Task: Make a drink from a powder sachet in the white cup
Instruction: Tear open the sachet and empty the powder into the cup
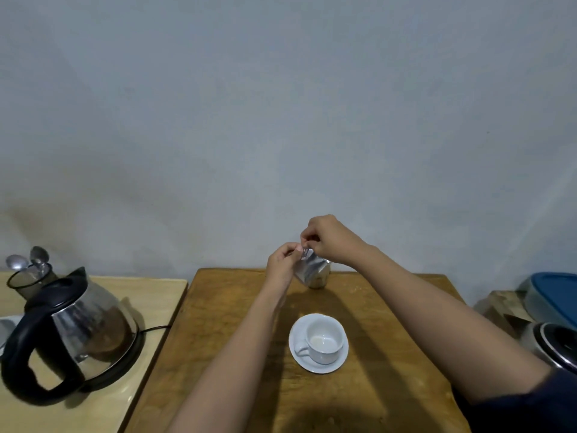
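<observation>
At frame centre, the left hand [282, 264] and right hand [327, 240] pinch the sachet's [307, 268] top edge. It looks light, crinkly, slippery; grip near the corner. The cup [323, 340] waits below.

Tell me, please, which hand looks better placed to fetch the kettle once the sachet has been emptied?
Probably the left hand: the kettle stands on the side table to the person's left, handle toward them. The right hand would have to cross over the white cup.
</observation>
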